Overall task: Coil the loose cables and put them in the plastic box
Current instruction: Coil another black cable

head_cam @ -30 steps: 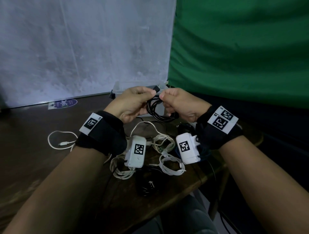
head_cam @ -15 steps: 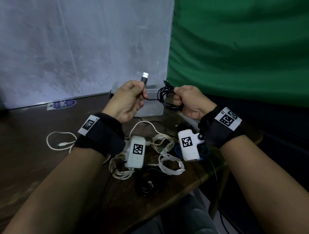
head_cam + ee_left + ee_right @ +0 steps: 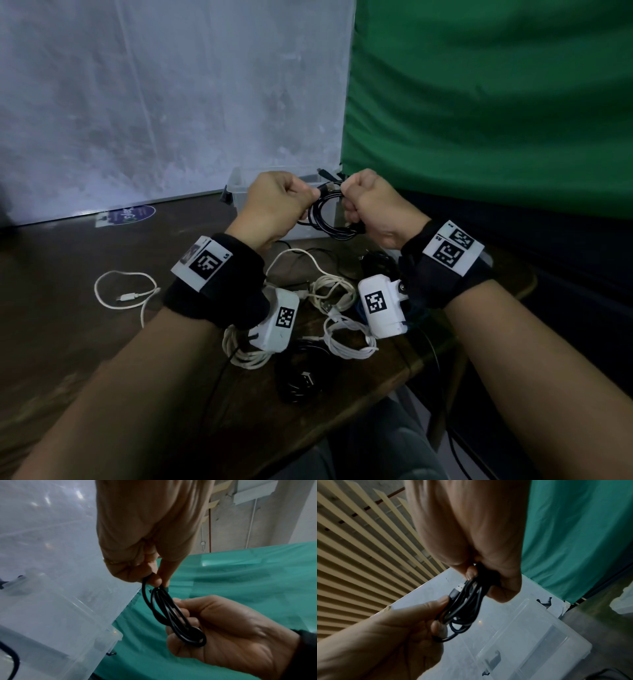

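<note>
Head view shows your left hand point(image 3: 274, 205) and right hand point(image 3: 373, 209) up in the air, fingers curled tight around a coiled black cable point(image 3: 329, 216). Just behind your fists sits the clear plastic box point(image 3: 239, 192) on the brown table point(image 3: 68, 308), so your hands hide most of it. Under your wrists lie tangled white cables point(image 3: 339, 329) and a dark bundle point(image 3: 301, 380). One white cable point(image 3: 120, 291) loops alone, off to the left.
</note>
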